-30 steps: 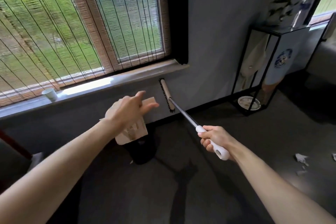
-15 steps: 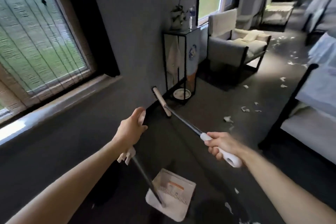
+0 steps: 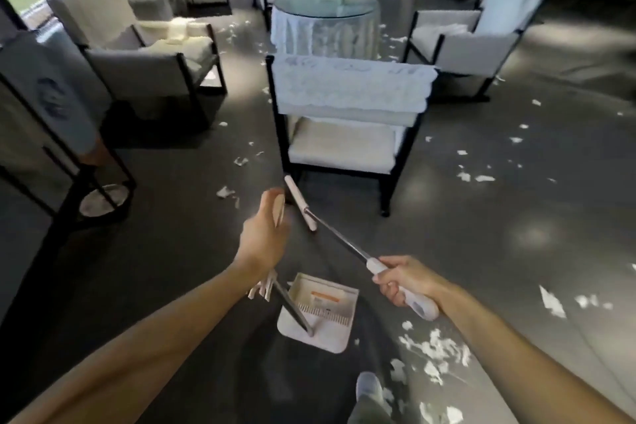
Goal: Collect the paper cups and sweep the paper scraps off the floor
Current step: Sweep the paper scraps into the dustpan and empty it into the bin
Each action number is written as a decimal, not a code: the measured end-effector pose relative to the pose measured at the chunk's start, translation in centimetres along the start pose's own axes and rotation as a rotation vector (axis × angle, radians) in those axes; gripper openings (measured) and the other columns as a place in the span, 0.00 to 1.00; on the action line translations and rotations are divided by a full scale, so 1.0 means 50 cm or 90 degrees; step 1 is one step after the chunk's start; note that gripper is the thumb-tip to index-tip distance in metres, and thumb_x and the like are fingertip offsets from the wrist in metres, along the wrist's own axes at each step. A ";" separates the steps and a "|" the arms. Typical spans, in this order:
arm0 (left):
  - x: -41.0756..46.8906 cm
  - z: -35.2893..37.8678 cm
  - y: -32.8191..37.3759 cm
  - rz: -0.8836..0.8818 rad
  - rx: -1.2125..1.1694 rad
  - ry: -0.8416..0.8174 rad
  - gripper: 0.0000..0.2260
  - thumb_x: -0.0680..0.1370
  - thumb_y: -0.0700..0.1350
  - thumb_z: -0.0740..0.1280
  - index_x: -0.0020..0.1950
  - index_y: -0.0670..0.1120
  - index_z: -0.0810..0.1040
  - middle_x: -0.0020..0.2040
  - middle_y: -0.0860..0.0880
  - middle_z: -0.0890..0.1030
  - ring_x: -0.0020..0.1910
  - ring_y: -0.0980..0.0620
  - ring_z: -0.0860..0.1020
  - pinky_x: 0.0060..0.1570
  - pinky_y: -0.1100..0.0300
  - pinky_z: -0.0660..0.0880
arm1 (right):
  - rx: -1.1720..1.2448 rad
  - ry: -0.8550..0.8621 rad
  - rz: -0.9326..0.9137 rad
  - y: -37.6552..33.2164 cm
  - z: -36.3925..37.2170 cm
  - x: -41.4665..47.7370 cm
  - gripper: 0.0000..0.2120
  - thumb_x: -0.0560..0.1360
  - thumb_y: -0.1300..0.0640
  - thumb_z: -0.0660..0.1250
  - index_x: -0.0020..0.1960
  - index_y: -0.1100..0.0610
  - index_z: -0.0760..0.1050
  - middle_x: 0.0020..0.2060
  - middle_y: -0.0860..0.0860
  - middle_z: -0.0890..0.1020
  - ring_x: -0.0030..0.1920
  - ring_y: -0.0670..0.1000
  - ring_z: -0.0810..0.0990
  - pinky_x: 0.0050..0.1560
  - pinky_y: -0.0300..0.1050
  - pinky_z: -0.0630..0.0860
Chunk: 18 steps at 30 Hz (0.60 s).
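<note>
Scraps (image 3: 434,351) of paper litter the floor (image 3: 172,251), thickest just right of the dustpan (image 3: 323,320). Left hand (image 3: 263,234) is clenched round the top of the dustpan's long handle. Right hand (image 3: 404,280) grasps the broom (image 3: 300,204) by its white grip, the head lying near a chair (image 3: 344,144).

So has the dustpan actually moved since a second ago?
Yes. It was raised near the windowsill, left of the black stand; now the dustpan hangs low under the left hand, right of that stand, out over the floor.
</note>
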State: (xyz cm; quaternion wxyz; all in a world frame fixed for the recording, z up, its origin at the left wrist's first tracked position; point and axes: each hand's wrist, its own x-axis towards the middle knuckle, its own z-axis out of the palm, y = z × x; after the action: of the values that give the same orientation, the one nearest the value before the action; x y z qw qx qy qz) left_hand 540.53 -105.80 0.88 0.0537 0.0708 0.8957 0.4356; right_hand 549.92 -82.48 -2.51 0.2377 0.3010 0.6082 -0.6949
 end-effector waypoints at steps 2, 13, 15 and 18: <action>0.037 0.064 0.050 0.035 0.011 -0.033 0.20 0.79 0.39 0.61 0.68 0.53 0.62 0.40 0.47 0.76 0.28 0.51 0.74 0.20 0.68 0.66 | 0.049 0.047 -0.006 0.007 -0.079 -0.007 0.18 0.75 0.73 0.63 0.62 0.59 0.71 0.26 0.52 0.69 0.19 0.44 0.67 0.18 0.32 0.63; 0.344 0.441 0.332 0.115 0.047 -0.172 0.19 0.79 0.41 0.62 0.66 0.54 0.61 0.40 0.44 0.76 0.28 0.47 0.74 0.24 0.60 0.70 | 0.099 0.252 -0.042 -0.083 -0.514 0.070 0.18 0.75 0.72 0.63 0.63 0.62 0.72 0.24 0.54 0.71 0.17 0.44 0.67 0.19 0.32 0.62; 0.398 0.511 0.390 0.133 0.052 -0.181 0.18 0.79 0.40 0.62 0.65 0.54 0.62 0.38 0.43 0.76 0.31 0.44 0.74 0.29 0.57 0.72 | 0.035 0.265 -0.040 -0.108 -0.593 0.057 0.18 0.75 0.71 0.63 0.63 0.60 0.72 0.26 0.55 0.71 0.18 0.45 0.67 0.19 0.33 0.63; 0.470 0.612 0.473 0.176 0.050 -0.202 0.18 0.78 0.39 0.62 0.64 0.54 0.62 0.37 0.44 0.75 0.30 0.47 0.74 0.26 0.60 0.69 | 0.009 0.280 -0.017 -0.140 -0.712 0.027 0.18 0.73 0.72 0.62 0.61 0.61 0.76 0.29 0.57 0.71 0.22 0.48 0.67 0.21 0.34 0.62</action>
State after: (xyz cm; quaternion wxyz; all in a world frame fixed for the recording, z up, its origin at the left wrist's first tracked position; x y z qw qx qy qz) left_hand 524.13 -63.63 -0.09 0.1313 0.2628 0.8740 0.3870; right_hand 548.71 -46.21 -1.37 0.0875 0.4389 0.6446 -0.6198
